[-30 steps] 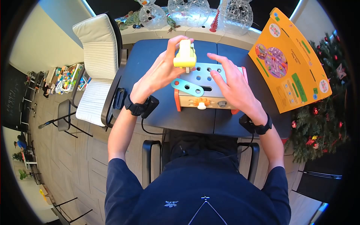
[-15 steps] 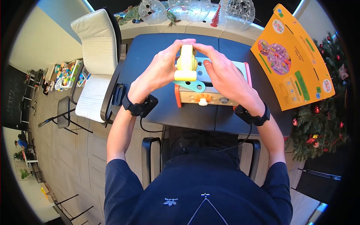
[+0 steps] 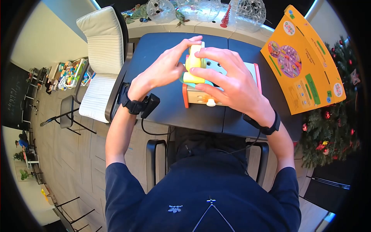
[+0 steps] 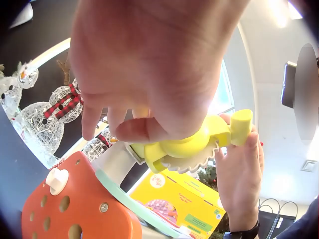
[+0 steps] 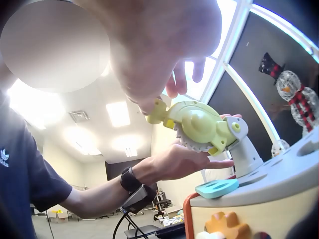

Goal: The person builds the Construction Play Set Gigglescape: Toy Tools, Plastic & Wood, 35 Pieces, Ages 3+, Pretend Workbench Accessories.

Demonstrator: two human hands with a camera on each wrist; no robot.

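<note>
A yellow-green toy saw (image 3: 195, 60) with a pale toothed disc (image 5: 192, 142) is joined to a grey upright (image 5: 245, 155) on the toy workbench (image 5: 294, 172). My left hand (image 3: 162, 70) holds the saw from its left side, index finger stretched along the far end. From the right, my right hand (image 3: 237, 87) grips the saw, its fingers over the top and near-end handle (image 4: 241, 127). A turquoise strip with holes (image 5: 218, 188) lies at the workbench's left edge, mostly covered in the head view. An orange gear (image 5: 228, 226) is on the front.
A yellow-orange cardboard box (image 3: 309, 73) stands at the table's right, beside a decorated tree (image 3: 328, 135). Wire snowmen (image 3: 245, 13) line the ledge behind the dark table (image 3: 154, 46). A white padded chair (image 3: 102, 50) is at the left.
My right hand has moved left from above the workbench onto the saw. The saw's handle end first came down towards me, then stayed low. My left hand keeps hold of the saw.
</note>
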